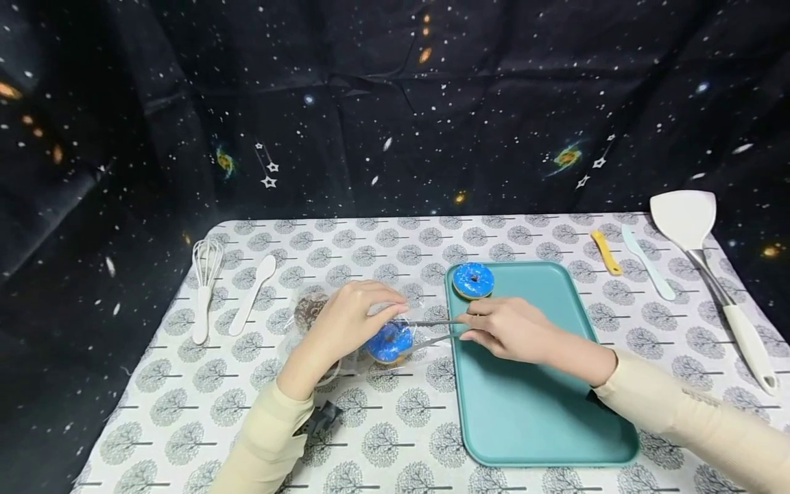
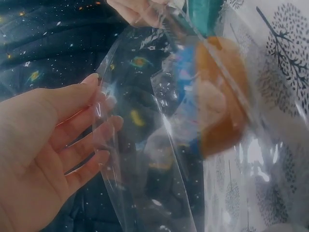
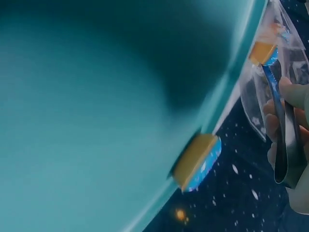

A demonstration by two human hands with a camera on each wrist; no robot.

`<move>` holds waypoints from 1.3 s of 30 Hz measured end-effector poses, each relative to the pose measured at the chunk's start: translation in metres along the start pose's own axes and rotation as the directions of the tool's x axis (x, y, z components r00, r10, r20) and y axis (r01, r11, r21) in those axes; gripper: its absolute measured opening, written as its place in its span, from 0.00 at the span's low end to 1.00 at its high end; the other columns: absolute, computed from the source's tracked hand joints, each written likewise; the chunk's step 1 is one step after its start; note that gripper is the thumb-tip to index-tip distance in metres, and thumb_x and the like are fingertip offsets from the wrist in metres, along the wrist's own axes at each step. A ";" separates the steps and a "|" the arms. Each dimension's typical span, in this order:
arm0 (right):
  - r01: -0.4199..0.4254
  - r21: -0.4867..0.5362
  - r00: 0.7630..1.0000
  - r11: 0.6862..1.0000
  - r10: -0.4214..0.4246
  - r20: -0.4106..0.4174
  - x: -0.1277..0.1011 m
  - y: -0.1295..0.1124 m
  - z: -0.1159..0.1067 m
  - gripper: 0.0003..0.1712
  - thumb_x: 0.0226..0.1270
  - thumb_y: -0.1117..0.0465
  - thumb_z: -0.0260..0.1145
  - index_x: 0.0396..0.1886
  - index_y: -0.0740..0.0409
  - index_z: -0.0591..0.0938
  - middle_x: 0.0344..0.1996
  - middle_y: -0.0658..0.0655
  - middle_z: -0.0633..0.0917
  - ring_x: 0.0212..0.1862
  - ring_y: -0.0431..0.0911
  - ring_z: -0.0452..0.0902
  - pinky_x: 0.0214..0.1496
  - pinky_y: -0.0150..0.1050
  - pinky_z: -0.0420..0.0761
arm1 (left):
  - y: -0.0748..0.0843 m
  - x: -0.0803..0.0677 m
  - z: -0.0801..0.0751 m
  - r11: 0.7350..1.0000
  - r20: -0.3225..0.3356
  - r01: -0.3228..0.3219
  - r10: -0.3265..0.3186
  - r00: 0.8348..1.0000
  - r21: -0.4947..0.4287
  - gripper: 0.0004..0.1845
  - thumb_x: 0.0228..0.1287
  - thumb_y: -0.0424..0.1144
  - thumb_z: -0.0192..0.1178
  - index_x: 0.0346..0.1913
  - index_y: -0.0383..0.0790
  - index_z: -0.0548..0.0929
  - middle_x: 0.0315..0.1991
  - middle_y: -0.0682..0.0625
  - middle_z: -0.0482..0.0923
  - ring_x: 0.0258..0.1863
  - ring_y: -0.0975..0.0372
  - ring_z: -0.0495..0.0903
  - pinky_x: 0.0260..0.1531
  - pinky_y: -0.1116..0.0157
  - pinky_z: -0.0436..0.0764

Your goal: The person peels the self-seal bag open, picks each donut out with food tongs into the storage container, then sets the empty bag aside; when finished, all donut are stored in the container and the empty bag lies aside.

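Beside the teal rectangular plastic tray (image 1: 543,418), our left hand (image 1: 350,317) pinched open a clear crinkly plastic bag (image 1: 370,329) on the table while our right hand (image 1: 509,328) gripped slim metal tongs (image 1: 432,331) closed on the blue-iced ring doughnut (image 1: 390,342) inside it.

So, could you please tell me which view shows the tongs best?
The head view: the tongs span from the right hand to the bagged donut. The right wrist view shows them close but partial; the left wrist view shows none clearly.
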State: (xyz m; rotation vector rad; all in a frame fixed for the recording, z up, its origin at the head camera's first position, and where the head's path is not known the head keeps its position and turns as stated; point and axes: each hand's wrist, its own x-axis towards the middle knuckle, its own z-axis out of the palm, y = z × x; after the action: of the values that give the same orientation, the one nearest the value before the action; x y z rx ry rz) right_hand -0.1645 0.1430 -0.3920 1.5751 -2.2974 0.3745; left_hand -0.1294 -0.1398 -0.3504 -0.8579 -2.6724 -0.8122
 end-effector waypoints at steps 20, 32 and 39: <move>-0.189 -0.201 0.973 0.961 0.156 -0.171 -0.082 0.037 -0.067 0.35 0.71 0.37 0.44 0.36 0.57 0.87 0.24 0.46 0.82 0.16 0.30 0.61 0.11 0.22 0.57 | 0.001 0.000 0.002 1.000 0.028 0.006 -0.006 1.000 0.002 0.09 0.62 0.45 0.61 0.41 0.49 0.86 0.42 0.55 0.85 0.46 0.62 0.81 0.55 0.60 0.77; -0.367 -0.327 0.929 0.871 0.323 -0.182 -0.139 0.060 -0.090 0.43 0.69 0.31 0.37 0.35 0.58 0.87 0.28 0.56 0.85 0.11 0.34 0.59 0.08 0.26 0.48 | -0.001 -0.001 0.003 1.000 0.020 -0.003 0.003 1.000 0.015 0.09 0.63 0.45 0.60 0.41 0.49 0.86 0.42 0.56 0.85 0.46 0.63 0.81 0.55 0.60 0.76; -0.454 -0.354 0.889 0.818 0.439 -0.126 -0.154 0.073 -0.089 0.34 0.67 0.34 0.49 0.36 0.57 0.87 0.22 0.49 0.81 0.14 0.35 0.57 0.10 0.30 0.52 | -0.001 -0.001 0.003 1.000 0.013 -0.002 0.002 1.000 0.010 0.09 0.63 0.46 0.60 0.42 0.50 0.86 0.42 0.56 0.84 0.47 0.63 0.81 0.56 0.60 0.75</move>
State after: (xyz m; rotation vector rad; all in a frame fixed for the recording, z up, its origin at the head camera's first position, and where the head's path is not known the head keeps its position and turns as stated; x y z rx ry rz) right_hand -0.1700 0.3346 -0.3762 0.8292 -2.5084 0.0568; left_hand -0.1298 -0.1393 -0.3535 -0.8667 -2.6844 -0.7944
